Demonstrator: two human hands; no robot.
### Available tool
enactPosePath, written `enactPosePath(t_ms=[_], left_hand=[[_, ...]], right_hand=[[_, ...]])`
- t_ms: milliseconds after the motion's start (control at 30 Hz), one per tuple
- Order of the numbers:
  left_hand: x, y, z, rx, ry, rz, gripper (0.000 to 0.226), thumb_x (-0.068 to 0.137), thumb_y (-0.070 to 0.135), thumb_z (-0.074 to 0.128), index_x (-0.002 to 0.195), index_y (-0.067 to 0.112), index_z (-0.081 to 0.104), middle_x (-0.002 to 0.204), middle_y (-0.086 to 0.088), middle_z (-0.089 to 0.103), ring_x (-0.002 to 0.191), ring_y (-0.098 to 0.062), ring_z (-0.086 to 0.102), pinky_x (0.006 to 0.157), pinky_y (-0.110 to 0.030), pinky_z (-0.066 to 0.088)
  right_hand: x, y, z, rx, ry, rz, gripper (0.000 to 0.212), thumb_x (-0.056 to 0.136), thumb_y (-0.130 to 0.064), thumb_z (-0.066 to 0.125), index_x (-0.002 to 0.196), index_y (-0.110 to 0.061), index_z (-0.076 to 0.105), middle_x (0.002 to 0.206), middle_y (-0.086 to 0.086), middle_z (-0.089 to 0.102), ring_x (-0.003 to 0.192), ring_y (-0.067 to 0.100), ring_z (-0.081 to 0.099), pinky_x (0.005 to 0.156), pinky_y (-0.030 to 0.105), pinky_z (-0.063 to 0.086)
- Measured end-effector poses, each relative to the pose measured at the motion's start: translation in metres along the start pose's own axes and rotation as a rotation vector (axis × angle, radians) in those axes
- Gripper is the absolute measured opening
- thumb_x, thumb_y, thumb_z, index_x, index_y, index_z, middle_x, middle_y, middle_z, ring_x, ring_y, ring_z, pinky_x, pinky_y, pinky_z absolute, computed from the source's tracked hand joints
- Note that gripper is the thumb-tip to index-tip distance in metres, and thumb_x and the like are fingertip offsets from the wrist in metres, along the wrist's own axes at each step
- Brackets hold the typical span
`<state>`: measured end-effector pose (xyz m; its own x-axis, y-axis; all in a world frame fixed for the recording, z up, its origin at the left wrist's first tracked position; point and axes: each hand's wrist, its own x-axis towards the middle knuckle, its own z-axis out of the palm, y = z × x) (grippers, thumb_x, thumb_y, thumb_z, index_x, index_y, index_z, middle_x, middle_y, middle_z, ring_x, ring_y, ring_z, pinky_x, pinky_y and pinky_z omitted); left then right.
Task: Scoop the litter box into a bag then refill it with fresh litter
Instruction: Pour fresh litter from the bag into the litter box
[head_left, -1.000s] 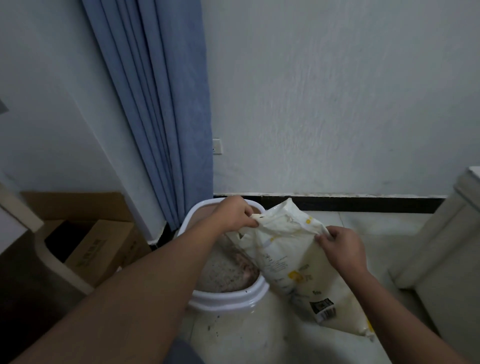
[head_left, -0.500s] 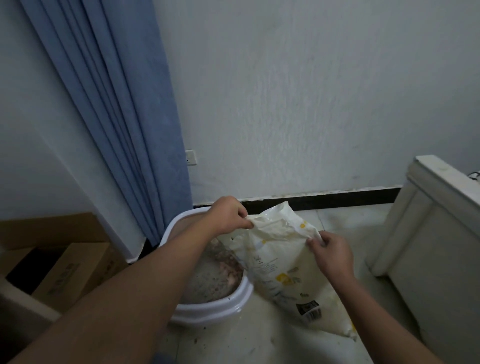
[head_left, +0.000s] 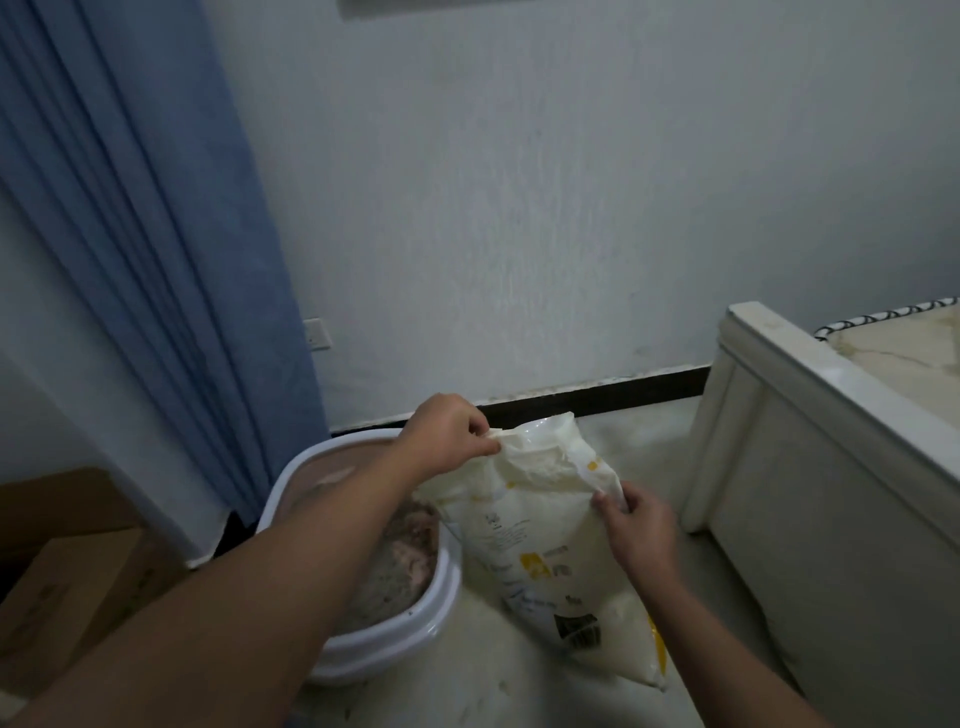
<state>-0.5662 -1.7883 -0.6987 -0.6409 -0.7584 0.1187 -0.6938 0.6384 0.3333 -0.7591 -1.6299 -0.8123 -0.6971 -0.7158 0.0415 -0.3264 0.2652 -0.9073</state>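
litter bag (head_left: 540, 540) upright between hands, left hand (head_left: 448, 436), right hand (head_left: 636, 525) pinching top.

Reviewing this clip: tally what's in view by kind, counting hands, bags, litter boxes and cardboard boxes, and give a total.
Hands: 2, the left hand and the right hand, both gripping the bag's top.
Bags: 1, a white plastic litter bag with yellow print.
Litter boxes: 1, a white oval plastic litter box.
Cardboard boxes: 1, a brown cardboard box.
Total: 5

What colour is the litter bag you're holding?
White with yellow patches and a black barcode, litter bag, clearest in the head view.
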Motion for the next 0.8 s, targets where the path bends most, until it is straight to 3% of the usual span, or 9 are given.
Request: enactPosePath(t_ms=[133, 233, 433, 567, 800], left_hand=[[0.007, 0.016, 0.007, -0.041, 0.061, 0.069, 0.037, 0.08, 0.035, 0.077, 0.055, 0.028, 0.05, 0.051, 0.013, 0.045, 0.053, -0.003, 0.043, 0.058, -0.025, 0.028], [0.015, 0.031, 0.013, -0.068, 0.065, 0.113, 0.039, 0.081, 0.035, 0.077, 0.055, 0.028, 0.048, 0.052, 0.012, 0.043, 0.053, -0.004, 0.041, 0.058, -0.026, 0.029], [0.03, 0.062, 0.026, -0.088, 0.012, 0.166, 0.02, 0.083, 0.038, 0.075, 0.071, 0.024, 0.067, 0.067, 0.011, 0.057, 0.069, -0.012, 0.056, 0.066, -0.029, 0.046], [0.034, 0.085, 0.035, -0.077, -0.02, 0.229, 0.018, 0.085, 0.038, 0.072, 0.082, 0.021, 0.074, 0.077, 0.011, 0.064, 0.075, -0.009, 0.06, 0.067, -0.028, 0.047], [0.032, 0.112, 0.046, -0.037, -0.059, 0.279, 0.021, 0.088, 0.041, 0.068, 0.085, 0.022, 0.074, 0.076, 0.007, 0.068, 0.07, -0.009, 0.063, 0.068, -0.032, 0.054]], right_hand=[[0.006, 0.009, -0.011, 0.05, 0.035, 0.044, 0.01, 0.089, -0.026, 0.065, 0.092, -0.021, 0.073, 0.07, -0.008, 0.068, 0.067, 0.014, 0.065, 0.065, 0.038, 0.057], [0.008, 0.013, -0.021, 0.085, 0.055, 0.074, 0.011, 0.09, -0.023, 0.065, 0.095, -0.018, 0.073, 0.071, -0.009, 0.067, 0.067, 0.012, 0.064, 0.062, 0.031, 0.053], [0.016, 0.033, -0.043, 0.078, 0.108, 0.151, 0.013, 0.088, -0.022, 0.066, 0.095, -0.014, 0.073, 0.075, -0.002, 0.069, 0.071, 0.019, 0.066, 0.07, 0.041, 0.057], [0.017, 0.043, -0.058, 0.063, 0.109, 0.171, 0.012, 0.088, -0.014, 0.066, 0.096, -0.007, 0.072, 0.078, 0.004, 0.068, 0.072, 0.02, 0.063, 0.066, 0.03, 0.048], [0.017, 0.042, -0.079, 0.119, 0.058, 0.122, 0.009, 0.086, -0.014, 0.067, 0.092, -0.02, 0.068, 0.08, 0.0, 0.069, 0.073, 0.015, 0.064, 0.061, 0.027, 0.046]])
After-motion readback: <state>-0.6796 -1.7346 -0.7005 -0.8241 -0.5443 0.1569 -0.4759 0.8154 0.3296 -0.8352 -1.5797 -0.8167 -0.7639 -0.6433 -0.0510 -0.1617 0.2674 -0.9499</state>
